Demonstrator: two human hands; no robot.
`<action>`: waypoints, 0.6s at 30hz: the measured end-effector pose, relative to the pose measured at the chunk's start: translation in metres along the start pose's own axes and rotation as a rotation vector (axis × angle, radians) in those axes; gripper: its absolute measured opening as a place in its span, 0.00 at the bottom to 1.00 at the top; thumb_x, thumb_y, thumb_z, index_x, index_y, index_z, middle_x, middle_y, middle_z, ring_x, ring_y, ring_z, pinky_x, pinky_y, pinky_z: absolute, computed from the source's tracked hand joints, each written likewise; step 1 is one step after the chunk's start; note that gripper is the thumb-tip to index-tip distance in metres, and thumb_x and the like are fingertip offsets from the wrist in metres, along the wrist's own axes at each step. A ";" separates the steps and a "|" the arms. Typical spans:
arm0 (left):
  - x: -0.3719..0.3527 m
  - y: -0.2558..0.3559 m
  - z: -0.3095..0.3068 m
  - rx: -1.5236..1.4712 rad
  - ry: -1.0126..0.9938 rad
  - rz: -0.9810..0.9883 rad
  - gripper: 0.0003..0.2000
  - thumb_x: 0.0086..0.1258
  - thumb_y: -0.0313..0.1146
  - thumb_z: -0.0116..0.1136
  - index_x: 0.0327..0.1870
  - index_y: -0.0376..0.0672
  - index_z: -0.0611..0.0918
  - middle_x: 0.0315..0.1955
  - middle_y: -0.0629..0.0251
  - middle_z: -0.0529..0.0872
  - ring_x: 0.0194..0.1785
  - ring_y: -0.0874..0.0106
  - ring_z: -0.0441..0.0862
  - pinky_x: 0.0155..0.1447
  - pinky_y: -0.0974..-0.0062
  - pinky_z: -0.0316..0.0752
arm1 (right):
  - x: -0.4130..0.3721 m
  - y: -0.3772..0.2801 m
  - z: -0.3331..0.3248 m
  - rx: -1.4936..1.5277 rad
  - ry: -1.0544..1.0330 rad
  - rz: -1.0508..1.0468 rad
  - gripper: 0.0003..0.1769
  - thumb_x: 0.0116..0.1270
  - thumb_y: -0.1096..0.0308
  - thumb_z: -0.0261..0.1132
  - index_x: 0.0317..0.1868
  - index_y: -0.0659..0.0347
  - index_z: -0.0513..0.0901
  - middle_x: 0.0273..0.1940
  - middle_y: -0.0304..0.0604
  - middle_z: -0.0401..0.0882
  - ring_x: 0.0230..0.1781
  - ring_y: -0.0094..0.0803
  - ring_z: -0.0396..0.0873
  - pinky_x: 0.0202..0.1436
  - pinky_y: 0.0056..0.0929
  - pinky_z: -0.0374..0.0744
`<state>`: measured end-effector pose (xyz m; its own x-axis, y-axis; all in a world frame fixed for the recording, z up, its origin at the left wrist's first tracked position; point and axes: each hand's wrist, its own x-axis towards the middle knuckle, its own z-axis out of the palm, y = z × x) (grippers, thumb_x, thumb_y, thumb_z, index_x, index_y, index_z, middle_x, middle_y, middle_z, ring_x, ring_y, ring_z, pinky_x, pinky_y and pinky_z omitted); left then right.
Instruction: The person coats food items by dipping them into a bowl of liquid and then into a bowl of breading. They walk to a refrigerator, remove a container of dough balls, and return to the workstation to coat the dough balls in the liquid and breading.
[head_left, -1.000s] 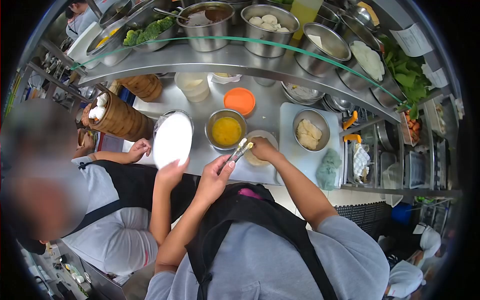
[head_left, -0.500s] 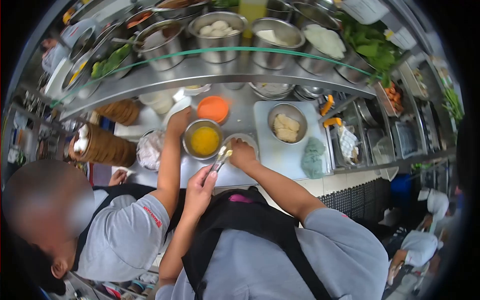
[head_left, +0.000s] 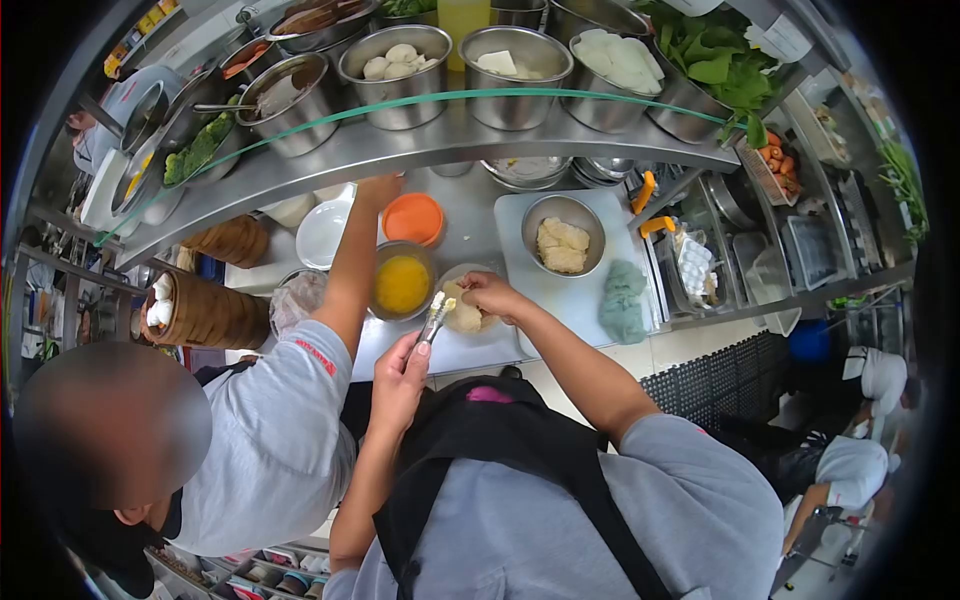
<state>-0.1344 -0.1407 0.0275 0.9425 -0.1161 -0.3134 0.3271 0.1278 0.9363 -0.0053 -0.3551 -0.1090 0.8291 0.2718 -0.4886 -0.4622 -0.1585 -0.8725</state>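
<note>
My left hand (head_left: 400, 383) is closed around a slim metal utensil (head_left: 432, 325), held upright with whitish-yellow bits stuck on its tip. Its exact kind is hard to make out. My right hand (head_left: 492, 298) has its fingers pinched together over a small shallow bowl (head_left: 487, 270); what they grip is hidden. A pale, dough-like piece (head_left: 466, 317) lies beneath those fingers. Left of the bowl stands a metal bowl of beaten egg (head_left: 402, 284). Behind it sits an orange container (head_left: 413, 219).
On a white cutting board (head_left: 510, 220) stand a metal bowl with pale dough (head_left: 563, 246) and a crumpled green bag (head_left: 624, 303). A co-worker's arm (head_left: 345, 255) reaches across at left, near a white bowl (head_left: 323, 235) and bamboo steamers (head_left: 222, 310). A shelf edge (head_left: 450, 155) overhangs the counter.
My right hand has lifted slightly, uncovering the pale piece in the small bowl. The co-worker's hand has moved farther forward, away from the white bowl. The camera view has shifted.
</note>
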 end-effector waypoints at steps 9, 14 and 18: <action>0.002 -0.006 0.003 0.027 0.012 0.008 0.16 0.80 0.37 0.56 0.60 0.38 0.80 0.22 0.82 0.68 0.19 0.90 0.57 0.21 0.87 0.49 | -0.026 -0.045 -0.078 0.557 -0.074 0.004 0.18 0.63 0.73 0.64 0.54 0.55 0.76 0.45 0.39 0.80 0.41 0.33 0.83 0.45 0.34 0.84; 0.004 -0.013 0.006 0.022 0.006 -0.016 0.16 0.80 0.37 0.56 0.61 0.38 0.80 0.22 0.82 0.68 0.19 0.90 0.58 0.21 0.87 0.50 | -0.011 -0.042 -0.165 0.513 0.116 -0.092 0.13 0.63 0.75 0.63 0.47 0.51 0.78 0.40 0.34 0.79 0.39 0.31 0.82 0.41 0.32 0.82; 0.005 -0.011 0.009 0.031 0.008 -0.081 0.15 0.80 0.36 0.57 0.60 0.37 0.82 0.23 0.81 0.70 0.24 0.87 0.63 0.27 0.84 0.58 | 0.008 -0.029 -0.188 0.452 0.205 -0.016 0.11 0.64 0.73 0.63 0.45 0.47 0.76 0.40 0.32 0.79 0.38 0.27 0.81 0.42 0.32 0.82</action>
<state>-0.1339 -0.1515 0.0170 0.9137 -0.1168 -0.3892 0.3998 0.0874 0.9124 0.0740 -0.5270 -0.0861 0.8610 0.0716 -0.5035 -0.5015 0.2837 -0.8173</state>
